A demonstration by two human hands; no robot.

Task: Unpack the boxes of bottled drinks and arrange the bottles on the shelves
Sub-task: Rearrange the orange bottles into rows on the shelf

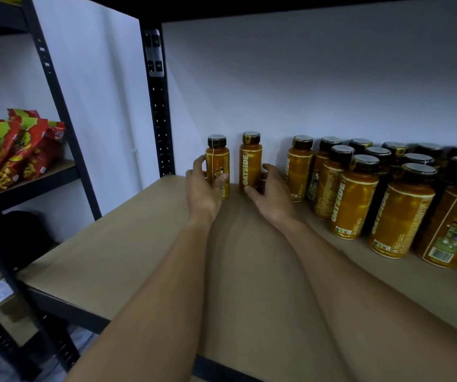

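OATSIDE, pale vertical lettering, on second orange bottle (250, 166), repeated on front-row bottle (352, 199), and neighbouring bottle (401, 216), small print illegible

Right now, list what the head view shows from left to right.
Red and green snack packets, black perforated metal upright, first orange black-capped bottle in the left hand, second orange black-capped bottle in the right hand, cluster of orange bottles.

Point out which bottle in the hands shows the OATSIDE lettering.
The right-hand bottle, gripped by the right hand: its label reads OATSIDE. The left-hand bottle, in the left hand, shows a cartoon figure instead.
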